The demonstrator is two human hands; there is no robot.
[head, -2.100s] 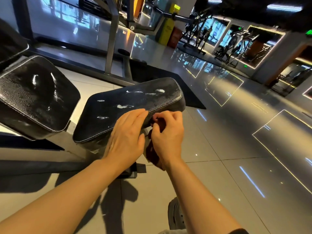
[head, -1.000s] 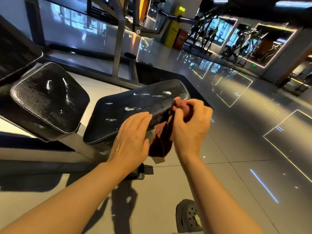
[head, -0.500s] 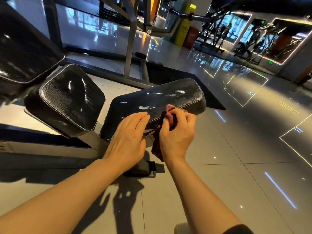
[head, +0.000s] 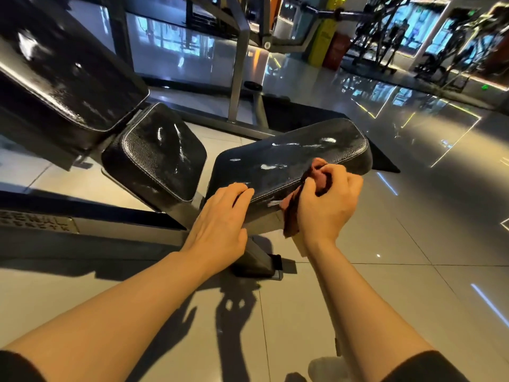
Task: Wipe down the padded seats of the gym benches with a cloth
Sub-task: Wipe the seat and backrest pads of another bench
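A black padded bench seat with white smears stands in the middle, tilted up to the right. My right hand grips a bunched reddish-brown cloth against the seat's near edge, and part of the cloth hangs below the pad. My left hand rests with straight fingers on the seat's near left corner. A second black pad sits to the left, with a larger black backrest pad behind it.
The bench's metal frame and foot stand on the glossy tiled floor under my hands. A steel rack upright rises behind the seat beside a black floor mat. Exercise machines line the far right. My shoe shows at the bottom.
My right hand lifted the cloth off the seat's edge, then brought it back down onto the near edge. My left hand stayed on the seat. The view shifted left.
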